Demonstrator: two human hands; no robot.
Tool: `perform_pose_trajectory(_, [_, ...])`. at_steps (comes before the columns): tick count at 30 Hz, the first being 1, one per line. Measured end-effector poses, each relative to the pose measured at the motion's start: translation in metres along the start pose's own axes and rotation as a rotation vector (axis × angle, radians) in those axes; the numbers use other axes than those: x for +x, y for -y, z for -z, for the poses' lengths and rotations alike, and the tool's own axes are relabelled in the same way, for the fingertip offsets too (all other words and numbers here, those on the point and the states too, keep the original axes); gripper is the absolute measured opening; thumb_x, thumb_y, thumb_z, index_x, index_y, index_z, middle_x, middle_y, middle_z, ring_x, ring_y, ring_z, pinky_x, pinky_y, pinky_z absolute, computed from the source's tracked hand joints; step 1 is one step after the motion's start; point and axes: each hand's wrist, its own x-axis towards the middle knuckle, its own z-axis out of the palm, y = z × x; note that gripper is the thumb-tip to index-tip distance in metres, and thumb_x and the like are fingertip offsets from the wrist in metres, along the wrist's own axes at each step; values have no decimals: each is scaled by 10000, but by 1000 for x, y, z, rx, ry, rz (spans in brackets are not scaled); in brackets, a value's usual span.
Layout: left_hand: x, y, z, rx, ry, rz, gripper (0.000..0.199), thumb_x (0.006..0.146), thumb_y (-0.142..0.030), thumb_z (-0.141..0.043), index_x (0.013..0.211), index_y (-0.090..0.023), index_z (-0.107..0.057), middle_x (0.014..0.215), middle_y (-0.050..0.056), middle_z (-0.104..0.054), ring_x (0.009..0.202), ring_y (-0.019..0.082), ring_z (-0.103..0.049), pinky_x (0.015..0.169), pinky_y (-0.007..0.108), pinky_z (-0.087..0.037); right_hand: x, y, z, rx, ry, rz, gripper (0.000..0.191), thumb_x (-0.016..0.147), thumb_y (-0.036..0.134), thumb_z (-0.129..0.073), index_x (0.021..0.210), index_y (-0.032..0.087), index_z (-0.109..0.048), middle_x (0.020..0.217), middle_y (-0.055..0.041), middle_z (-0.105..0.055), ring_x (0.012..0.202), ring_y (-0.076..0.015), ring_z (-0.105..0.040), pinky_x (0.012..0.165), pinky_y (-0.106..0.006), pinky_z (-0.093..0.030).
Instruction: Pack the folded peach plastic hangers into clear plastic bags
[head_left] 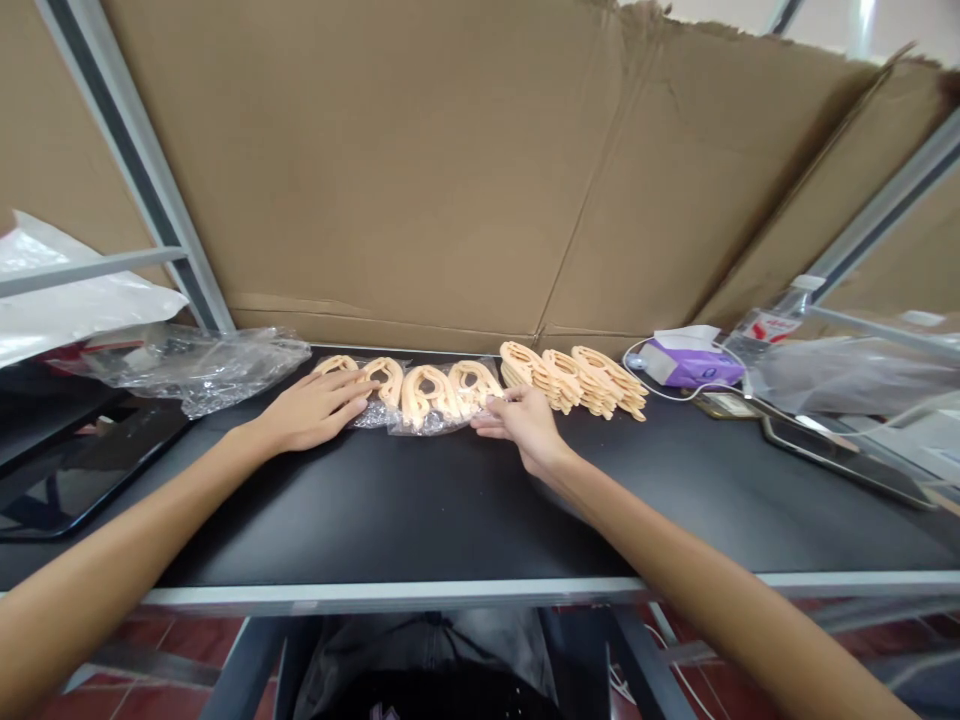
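Peach-coloured plastic folding hangers lie in a row along the back of the black table (390, 510). Several sit in a transparent plastic bag (427, 410), and loose stacks (574, 378) lie to their right. My left hand (315, 410) rests flat and spread, its fingertips on the bag's left end. My right hand (525, 425) is at the bag's right end, fingertips on the plastic next to the loose stacks. Whether those fingers pinch the bag, I cannot tell. Neither hand lifts anything.
A crumpled plastic sheet (202, 370) lies back left beside a dark tablet (75, 470). Back right are a purple tissue pack (694, 362), a white cable (660, 392), a plastic bottle (769, 325) and a dark tablet (840, 450). Cardboard (375, 170) lines the back.
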Motion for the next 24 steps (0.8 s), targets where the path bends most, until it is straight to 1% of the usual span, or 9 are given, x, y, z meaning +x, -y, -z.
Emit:
perform_pose_trajectory(4, [3, 11, -3, 26, -6, 24, 651, 1037, -555, -153, 1532, -247, -441, 1606, 34, -390, 1502, 227, -302, 1231, 431, -180, 24, -1, -22, -29, -14, 0, 144, 926, 82, -563, 939, 181, -460, 711, -18, -658, 644, -183, -758, 603, -276, -650])
perform_pose_trajectory(7, [9, 14, -4, 34, -9, 49, 660, 1029, -545, -150, 1522, -233, -458, 1596, 44, -407, 1496, 228, -315, 1230, 429, -181, 36, 0, -30, -81, 6, 13, 88, 961, 144, -552, 975, 172, -470, 719, -33, -664, 635, -172, -749, 615, -274, -648])
perform_pose_trajectory(11, [20, 15, -4, 35, -11, 69, 655, 1019, -543, -172, 1521, -237, -460, 1593, 56, -411, 1494, 238, -322, 1222, 449, -199, 36, 1, -26, -225, 65, 73, 136, 944, 205, -595, 1030, 134, -517, 755, -79, -701, 642, -173, -737, 614, -282, -638])
perform_pose_trajectory(14, [28, 14, -6, 30, -19, 65, 654, 1018, -543, -181, 1527, -233, -450, 1593, 62, -409, 1491, 245, -326, 1215, 463, -216, 30, 4, -15, -400, 96, 174, 220, 898, 253, -635, 1063, 116, -586, 801, -100, -717, 617, -197, -716, 562, -321, -616])
perform_pose_trajectory(15, [30, 14, -6, 29, -21, 63, 654, 1017, -544, -184, 1528, -232, -447, 1592, 62, -410, 1491, 244, -328, 1214, 463, -219, 27, 6, -10, -468, 98, 221, 252, 881, 272, -648, 1077, 118, -609, 828, -105, -723, 624, -209, -711, 568, -339, -609])
perform_pose_trajectory(17, [32, 15, -8, 27, -24, 57, 660, 1016, -549, -184, 1526, -227, -450, 1588, 65, -417, 1488, 243, -332, 1214, 462, -219, 24, 10, -3, -604, 88, 330, 296, 844, 277, -677, 1100, 133, -648, 926, -117, -735, 732, -237, -719, 676, -375, -603])
perform_pose_trajectory(20, [32, 15, -8, 29, -24, 54, 677, 1012, -559, -175, 1516, -214, -468, 1584, 73, -424, 1486, 249, -335, 1217, 463, -213, 22, 13, 2, -782, 56, 484, 361, 810, 229, -694, 1162, 149, -674, 1107, -127, -721, 1023, -272, -676, 932, -401, -522])
perform_pose_trajectory(22, [33, 14, -7, 33, -24, 59, 676, 1011, -558, -173, 1516, -220, -469, 1583, 73, -425, 1487, 249, -336, 1215, 464, -217, 20, 13, 3, -884, 43, 546, 355, 829, 227, -669, 1172, 136, -689, 1141, -148, -708, 1108, -294, -633, 990, -417, -470])
perform_pose_trajectory(24, [34, 13, -6, 35, -21, 64, 670, 1011, -556, -177, 1523, -227, -459, 1585, 72, -422, 1487, 249, -336, 1213, 466, -224, 16, 12, 2, -968, 26, 582, 309, 859, 244, -636, 1132, 123, -714, 1160, -182, -692, 1147, -328, -602, 984, -444, -451])
